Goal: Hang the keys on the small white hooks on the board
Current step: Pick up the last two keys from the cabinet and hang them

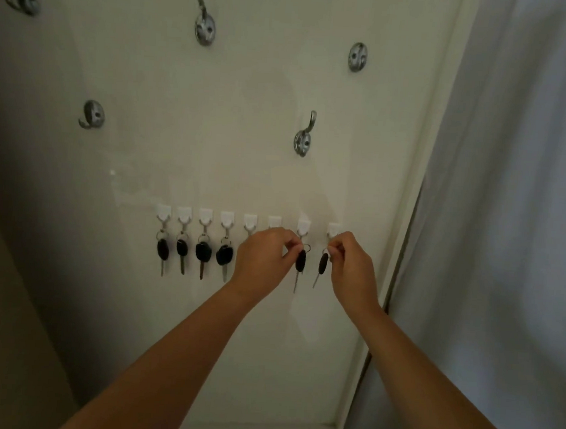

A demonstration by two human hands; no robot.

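Observation:
A row of small white hooks [250, 221] runs across the white board [213, 143]. Several black-headed keys [203, 252] hang from the hooks on the left side. My left hand [263, 253] pinches the ring of a black key [300, 261] just under the second hook from the right [303, 228]. My right hand [348, 261] pinches the ring of another black key [323, 264] below the rightmost hook [333, 229]. Both keys dangle blade down. Whether either ring sits on its hook is hidden by my fingers.
Several large metal coat hooks [303, 142] are screwed to the board above the white row. A pale curtain [506, 228] hangs along the board's right edge. A dark wall [11, 297] borders the left.

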